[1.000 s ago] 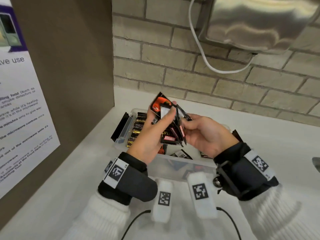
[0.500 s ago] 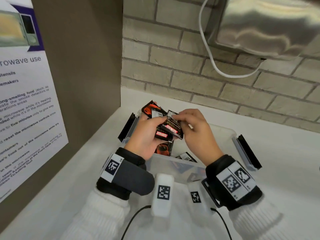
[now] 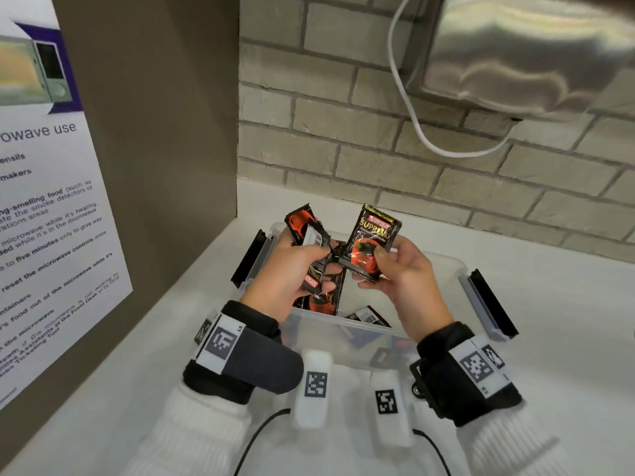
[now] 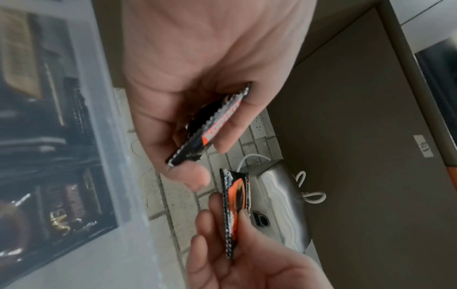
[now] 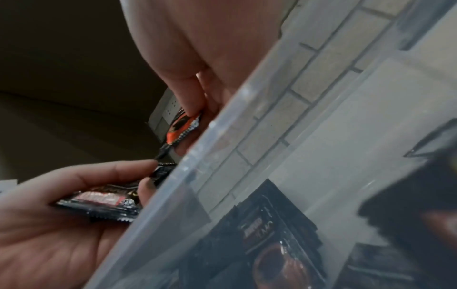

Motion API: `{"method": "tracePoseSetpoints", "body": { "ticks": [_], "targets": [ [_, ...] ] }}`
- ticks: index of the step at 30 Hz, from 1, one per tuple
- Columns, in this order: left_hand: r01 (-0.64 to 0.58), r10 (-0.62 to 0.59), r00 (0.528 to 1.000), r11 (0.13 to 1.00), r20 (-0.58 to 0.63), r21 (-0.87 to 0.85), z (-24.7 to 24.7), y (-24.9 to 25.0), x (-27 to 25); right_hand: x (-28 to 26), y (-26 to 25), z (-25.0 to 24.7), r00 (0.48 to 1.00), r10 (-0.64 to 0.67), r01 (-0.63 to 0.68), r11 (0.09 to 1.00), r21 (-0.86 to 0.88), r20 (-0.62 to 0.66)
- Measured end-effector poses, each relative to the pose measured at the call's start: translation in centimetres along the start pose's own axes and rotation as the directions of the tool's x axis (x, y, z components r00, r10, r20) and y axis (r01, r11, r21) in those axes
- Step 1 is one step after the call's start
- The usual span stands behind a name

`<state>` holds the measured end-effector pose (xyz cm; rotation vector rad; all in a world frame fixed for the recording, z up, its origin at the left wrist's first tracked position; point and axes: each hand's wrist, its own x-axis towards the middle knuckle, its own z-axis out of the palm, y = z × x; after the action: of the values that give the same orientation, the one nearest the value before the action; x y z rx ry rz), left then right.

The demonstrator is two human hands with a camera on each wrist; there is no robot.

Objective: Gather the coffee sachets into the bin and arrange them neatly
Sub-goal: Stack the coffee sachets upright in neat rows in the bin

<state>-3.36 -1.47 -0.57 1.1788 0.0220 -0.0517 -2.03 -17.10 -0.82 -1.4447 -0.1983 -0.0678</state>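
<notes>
Nearest the camera, on the white countertop (image 3: 567, 304), two white rectangular tags with black square codes (image 3: 314, 386) lie side by side, cords trailing from them. Just beyond, both hands are raised over the clear plastic bin with black end latches (image 3: 477, 293). The left hand (image 3: 281, 273) curls its fingers round a small bunch of black foil coffee sachets (image 3: 307, 231), glossy, with saw-tooth edges, a red brand band and an orange-red cup picture; one shows a white barcode panel. The right hand (image 3: 409, 283) pinches a single black foil sachet printed "SUPREMO" in gold (image 3: 372, 242) between thumb and fingers, upright, its lower edge close beside the left hand's bunch. More loose dark sachets (image 3: 367, 316) lie flat on the bin floor. Behind the bin stands a pale brick wall (image 3: 343, 139) carrying a looping white cable (image 3: 412, 115) and a shiny steel appliance (image 3: 522, 53). A microwave-use poster (image 3: 44, 201) hangs on the brown side panel to the left.
</notes>
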Motion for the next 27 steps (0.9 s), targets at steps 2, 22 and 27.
{"method": "tracePoseSetpoints", "body": {
  "ticks": [2, 22, 27],
  "targets": [
    [-0.033, 0.033, 0.999, 0.999, 0.002, 0.033, 0.1, -0.1, 0.0, 0.1, 0.4, 0.2, 0.997, 0.076, -0.077, 0.996, 0.046, 0.012],
    [-0.403, 0.433, 0.891, 0.894, -0.139, 0.197, 0.0, -0.8, 0.0, -0.8, 0.6, 0.7, 0.987, 0.152, -0.137, 0.958, -0.251, 0.044],
    [-0.496, 0.530, 0.848, 0.801, -0.011, 0.335, -0.2, -1.0, 0.0, -0.6, -0.3, 1.1, 0.852, 0.475, -0.463, 0.880, -0.106, 0.220]
  ]
}}
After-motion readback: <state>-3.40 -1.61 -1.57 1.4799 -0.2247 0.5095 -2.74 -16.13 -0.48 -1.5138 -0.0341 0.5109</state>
